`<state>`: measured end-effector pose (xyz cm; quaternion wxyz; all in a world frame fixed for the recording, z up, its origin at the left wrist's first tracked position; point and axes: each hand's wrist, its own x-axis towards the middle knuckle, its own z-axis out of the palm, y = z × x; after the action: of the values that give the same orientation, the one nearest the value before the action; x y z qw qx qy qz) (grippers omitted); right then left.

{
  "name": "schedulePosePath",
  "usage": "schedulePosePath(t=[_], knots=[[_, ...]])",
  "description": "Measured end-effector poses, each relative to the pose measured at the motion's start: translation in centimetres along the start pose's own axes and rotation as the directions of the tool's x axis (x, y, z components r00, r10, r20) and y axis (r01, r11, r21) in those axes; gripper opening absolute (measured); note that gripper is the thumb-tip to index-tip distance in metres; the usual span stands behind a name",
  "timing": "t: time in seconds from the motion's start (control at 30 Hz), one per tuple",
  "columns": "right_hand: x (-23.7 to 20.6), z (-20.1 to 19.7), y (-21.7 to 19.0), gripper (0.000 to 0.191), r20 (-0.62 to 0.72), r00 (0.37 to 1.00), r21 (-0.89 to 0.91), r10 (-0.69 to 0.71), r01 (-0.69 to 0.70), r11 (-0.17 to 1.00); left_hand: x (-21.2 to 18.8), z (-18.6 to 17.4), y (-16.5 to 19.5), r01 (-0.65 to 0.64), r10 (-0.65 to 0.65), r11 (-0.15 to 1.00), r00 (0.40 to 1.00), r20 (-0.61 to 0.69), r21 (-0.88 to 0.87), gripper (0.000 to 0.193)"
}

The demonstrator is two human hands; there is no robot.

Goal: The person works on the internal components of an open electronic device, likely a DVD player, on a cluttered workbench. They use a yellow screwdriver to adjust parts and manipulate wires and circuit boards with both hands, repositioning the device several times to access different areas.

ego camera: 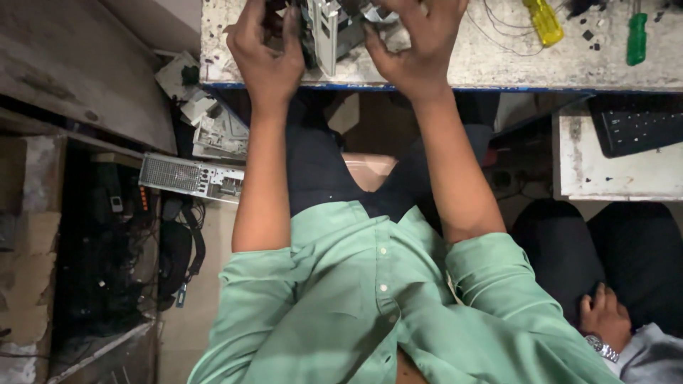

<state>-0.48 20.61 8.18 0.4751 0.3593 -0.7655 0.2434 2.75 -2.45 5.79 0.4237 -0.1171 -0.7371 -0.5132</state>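
Scuffed white table (pixel 498 67) at the top edge, bearing a grey metal-and-plastic assembly (pixel 329 32) gripped on both sides by the left hand (pixel 265 53) and right hand (pixel 416 50), fingers curled; yellow screwdriver (pixel 544 21) and green screwdriver (pixel 637 39) near; dismantling apparently underway, demanding a firm, steady hold.

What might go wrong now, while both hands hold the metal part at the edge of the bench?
1. The metal part sits close to the bench edge; if the left hand or right hand loosens, it may fall.
2. Its thin sheet edges may cut the fingers.
3. The loose wires nearby may catch on it.
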Motion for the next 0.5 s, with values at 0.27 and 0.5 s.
schedulePosePath(t=[0.27,0.5], knots=[[-2.5,1.9,2.1,0.037,-0.336,0.897,0.398,0.285,-0.139,0.907,-0.4,0.2,-0.1,-0.089,0.089,0.996,0.996,-0.014,-0.003,0.018],[-4.5,0.7,7.9,0.037,-0.017,0.634,0.73,0.773,-0.52,0.443,-0.4,0.1,1.1,-0.208,0.217,0.954,0.976,-0.02,0.217,0.069]])
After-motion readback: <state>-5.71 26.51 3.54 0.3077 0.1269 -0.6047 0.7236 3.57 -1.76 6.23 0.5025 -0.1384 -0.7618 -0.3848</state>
